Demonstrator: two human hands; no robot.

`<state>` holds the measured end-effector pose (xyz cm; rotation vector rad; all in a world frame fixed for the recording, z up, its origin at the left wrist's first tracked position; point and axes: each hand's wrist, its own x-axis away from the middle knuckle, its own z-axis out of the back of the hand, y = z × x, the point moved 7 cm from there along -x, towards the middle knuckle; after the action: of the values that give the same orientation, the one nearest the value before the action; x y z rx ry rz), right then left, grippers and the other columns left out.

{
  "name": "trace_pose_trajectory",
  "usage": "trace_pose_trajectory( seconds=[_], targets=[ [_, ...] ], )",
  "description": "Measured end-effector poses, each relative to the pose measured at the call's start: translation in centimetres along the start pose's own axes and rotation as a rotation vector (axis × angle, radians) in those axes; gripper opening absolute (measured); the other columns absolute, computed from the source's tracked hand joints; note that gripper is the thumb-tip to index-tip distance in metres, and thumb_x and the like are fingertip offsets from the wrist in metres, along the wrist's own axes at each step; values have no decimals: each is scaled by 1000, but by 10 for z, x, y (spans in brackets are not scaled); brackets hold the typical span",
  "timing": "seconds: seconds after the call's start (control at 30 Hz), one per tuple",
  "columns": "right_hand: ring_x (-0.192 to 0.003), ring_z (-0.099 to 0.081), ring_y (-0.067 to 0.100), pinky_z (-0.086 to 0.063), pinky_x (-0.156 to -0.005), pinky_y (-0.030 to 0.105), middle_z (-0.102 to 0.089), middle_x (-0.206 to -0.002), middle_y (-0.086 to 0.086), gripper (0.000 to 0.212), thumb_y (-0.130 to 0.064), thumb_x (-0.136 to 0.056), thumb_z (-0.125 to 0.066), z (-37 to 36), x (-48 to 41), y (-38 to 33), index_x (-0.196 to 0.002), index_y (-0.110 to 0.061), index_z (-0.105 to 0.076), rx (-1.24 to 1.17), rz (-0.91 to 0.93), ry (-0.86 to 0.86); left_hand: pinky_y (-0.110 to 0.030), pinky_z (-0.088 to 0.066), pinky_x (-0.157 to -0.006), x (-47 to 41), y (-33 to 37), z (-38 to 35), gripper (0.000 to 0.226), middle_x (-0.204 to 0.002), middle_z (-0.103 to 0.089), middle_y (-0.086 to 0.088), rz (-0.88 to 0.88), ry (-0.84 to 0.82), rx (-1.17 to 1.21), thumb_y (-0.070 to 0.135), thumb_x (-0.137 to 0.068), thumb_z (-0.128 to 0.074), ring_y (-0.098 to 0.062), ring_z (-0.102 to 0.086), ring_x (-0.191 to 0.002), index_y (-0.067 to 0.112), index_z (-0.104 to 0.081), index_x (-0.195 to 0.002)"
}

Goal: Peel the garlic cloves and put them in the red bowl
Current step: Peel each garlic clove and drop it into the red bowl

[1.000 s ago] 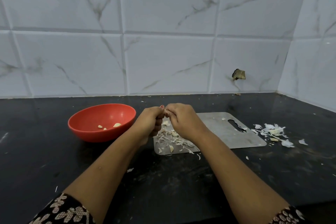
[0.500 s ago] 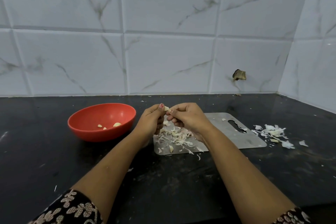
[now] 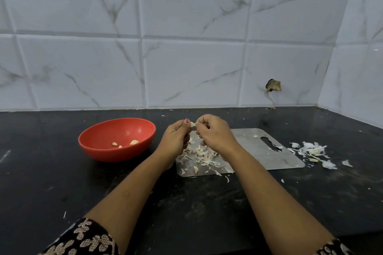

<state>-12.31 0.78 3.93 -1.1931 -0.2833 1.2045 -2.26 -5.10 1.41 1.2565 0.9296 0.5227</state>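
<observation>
- Head view: a person stands at a dark desk (image 3: 62, 182), both forearms reaching forward over a metal cutting board (image 3: 259, 151).
- The left hand (image 3: 176, 141) is raised above the board's left end, thumb and fingertips pinching a pale garlic clove (image 3: 192, 124).
- The right hand (image 3: 215, 134) meets it from the other side, fingers curled in tight, fingertips nipping at the clove's end. Whether they hold skin or the clove itself is too small to tell.
- The red bowl (image 3: 103, 151) sits on the desk just left of the board, holding a few peeled cloves (image 3: 134, 142).
- A heap of loose peels (image 3: 201, 154) covers the board's left end, under the hands.
- Risk: the clove is small and likely slick, so a hard tug on the skin could pop it out of the pinch. It might then drop into the peels, where it would be hard to pick out.
- Risk: the carry to the bowl crosses bare desk left of the board, and a loose grip there could let the clove drop short.
- Surface: the desk is black, glossy and scuffed, flecked with bits of skin. A second pile of papery skins (image 3: 310, 149) lies just right of the board.
- Room: a wall of white marbled tiles (image 3: 186, 68) rises behind the board, with a broken hole (image 3: 273, 85) low down. A second tiled wall forms a corner to the right.
</observation>
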Motion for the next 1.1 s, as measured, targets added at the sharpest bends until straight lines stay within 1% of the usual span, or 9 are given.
trace_pose_trajectory(
  seconds=[0.1, 0.23, 0.4, 0.57, 0.67, 0.8, 0.93, 1.03, 1.1],
  targets=[
    [-66, -57, 11, -50, -55, 20, -60, -77, 2, 18, -12, -96, -47, -2, 0, 4, -83, -14, -59, -20, -45, -17, -15, -22, -39, 0, 0, -4, 38, -50, -29, 7, -11, -19, 40, 24, -105, -36, -4, -24, -42, 17, -54, -72],
    [-68, -57, 11, -48, -53, 18, -59, -77, 2, 19, -11, -97, -46, -2, 0, 6, -82, -13, -59, -16, -72, -16, -16, -22, -39, 0, -2, -8, 39, -51, -31, 5, 3, -64, 36, 26, -105, -35, -5, -25, -41, 16, -48, -70],
    [-67, -57, 7, -50, -54, 21, -59, -76, 0, 16, -11, -99, -48, -3, 0, 5, -88, -14, -60, -278, -83, -115, -19, -23, -41, -3, -7, 1, 37, -54, -42, 5, 60, -69, -24, 35, -104, -37, -7, -33, -41, 14, -48, -76],
    [-66, -58, 8, -49, -53, 18, -61, -80, 0, 13, -9, -98, -46, -7, 1, -1, -96, -8, -59, -150, 12, -122, -18, -29, -39, -5, -4, 11, 11, -72, -58, -1, -6, 81, 28, 15, -99, -51, -7, -42, -43, 11, -55, -90],
    [-66, -59, 8, -50, -54, 18, -64, -89, 7, 12, -9, -98, -46, -4, 0, 1, -97, -8, -58, -109, 18, -85, -18, -36, -42, -6, -1, 11, 14, -80, -65, -5, -2, 91, 39, 6, -98, -50, -8, -49, -47, 3, -63, -93],
    [-72, -59, 9, -50, -57, 18, -60, -86, 2, 14, -11, -99, -44, -2, 0, 1, -98, -6, -58, -44, 41, -103, -20, -40, -45, -5, -2, 7, 19, -85, -67, -10, 25, 54, 53, 12, -96, -57, -11, -53, -51, -5, -65, -101],
    [-79, -59, 10, -53, -60, 21, -58, -85, 3, 17, -12, -100, -43, -8, 1, 3, -90, -13, -56, -180, -28, -170, -17, -40, -45, -6, -1, 14, 14, -80, -68, -7, 16, 68, 57, 8, -97, -54, -8, -53, -50, 0, -65, -95],
    [-76, -58, 12, -56, -64, 27, -55, -77, 3, 21, -14, -101, -41, -8, 1, 7, -86, -14, -55, -311, -121, -207, -16, -37, -43, -8, -3, 20, 16, -83, -70, -5, 48, 97, 60, 15, -98, -54, -7, -54, -49, 8, -65, -90],
    [-70, -57, 13, -55, -61, 28, -54, -72, 3, 21, -13, -99, -40, -1, 0, 11, -83, -12, -55, -326, -175, -186, -15, -35, -42, -9, -5, 24, 18, -87, -71, -6, 64, 122, 65, 18, -98, -54, -7, -55, -48, 10, -65, -87]
  ],
)
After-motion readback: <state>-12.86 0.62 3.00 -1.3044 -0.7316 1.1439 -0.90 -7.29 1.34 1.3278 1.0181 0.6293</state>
